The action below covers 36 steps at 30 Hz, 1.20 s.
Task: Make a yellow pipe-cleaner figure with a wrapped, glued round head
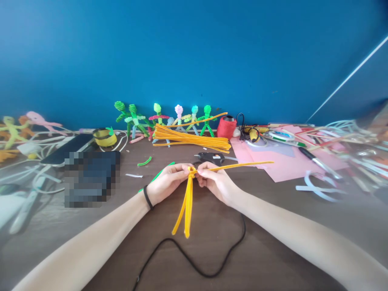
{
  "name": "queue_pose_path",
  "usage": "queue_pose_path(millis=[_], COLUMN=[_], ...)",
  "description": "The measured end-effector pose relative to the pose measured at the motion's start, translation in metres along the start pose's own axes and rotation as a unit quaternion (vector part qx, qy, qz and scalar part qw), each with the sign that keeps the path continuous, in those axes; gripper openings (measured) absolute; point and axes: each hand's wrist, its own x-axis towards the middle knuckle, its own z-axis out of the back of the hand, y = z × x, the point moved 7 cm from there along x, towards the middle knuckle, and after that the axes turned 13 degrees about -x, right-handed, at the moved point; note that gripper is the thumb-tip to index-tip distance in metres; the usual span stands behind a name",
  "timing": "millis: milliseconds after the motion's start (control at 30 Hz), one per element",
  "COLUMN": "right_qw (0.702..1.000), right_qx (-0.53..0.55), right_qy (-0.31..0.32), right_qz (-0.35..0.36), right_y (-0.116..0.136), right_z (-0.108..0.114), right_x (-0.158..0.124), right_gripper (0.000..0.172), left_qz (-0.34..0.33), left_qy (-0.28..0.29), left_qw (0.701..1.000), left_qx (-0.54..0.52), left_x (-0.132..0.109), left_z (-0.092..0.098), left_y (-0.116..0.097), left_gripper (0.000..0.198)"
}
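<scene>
The left hand (165,182) has its grip pinched on the looped top of the yellow stems (188,206), their ends hanging nearward; the right hand's (220,184) grip seems clamped beside it, fingertips partly hidden. Farther across the surface (176,266) lie a black glue gun (214,157), then a yellow bundle (194,139), then fuzzy figures (207,110).

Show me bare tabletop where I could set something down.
One patch lies between the pink paper, curled white strips and right forearm; another between the held yellow pipe cleaners and black cord, below the right hand. Crowded: the back, with pipe-cleaner figures and a yellow bundle, and both far sides.
</scene>
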Motion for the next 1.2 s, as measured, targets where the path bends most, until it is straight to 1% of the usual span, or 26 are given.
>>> queue_pose_path(millis=[200, 400, 533, 733, 833, 1000, 1133, 1200], right_qw=[0.999, 0.995, 0.991, 0.988, 0.987, 0.980, 0.979, 0.980], right_qx=[0.014, 0.072, 0.101, 0.108, 0.117, 0.135, 0.128, 0.122], right_qy=[0.013, 0.037, 0.042, 0.047, 0.058, 0.088, 0.100, 0.106], right_qz=[-0.027, -0.060, -0.076, -0.095, -0.097, -0.116, -0.125, -0.117], right_y=[-0.005, -0.009, -0.009, -0.015, -0.018, -0.022, -0.022, -0.020], right_z=[-0.001, -0.006, -0.007, -0.009, -0.009, -0.010, -0.012, -0.013], right_x=[-0.001, 0.000, 0.000, -0.002, -0.002, -0.001, -0.002, -0.002], right_gripper=[0.005, 0.005, 0.008, 0.014, 0.013, 0.005, 0.007, 0.008], left_qz=[0.007, 0.018, 0.022, 0.026, 0.029, 0.023, 0.027, 0.030], left_qy=[-0.012, -0.003, -0.004, -0.003, 0.000, 0.013, 0.024, 0.024], left_qw=[1.000, 0.999, 0.999, 0.998, 0.998, 0.997, 0.997, 0.996], left_qx=[-0.027, -0.039, -0.050, -0.060, -0.064, -0.070, -0.075, -0.080], left_x=[0.000, 0.000, -0.001, -0.002, -0.003, -0.003, -0.003, -0.003], left_z=[0.003, 0.002, 0.003, -0.001, -0.005, -0.006, -0.006, -0.007], left_y=[0.003, 0.006, 0.007, 0.005, 0.004, 0.004, 0.006, 0.006], left_gripper=[0.006, 0.010, 0.012, 0.005, 0.005, 0.009, 0.010, 0.010])
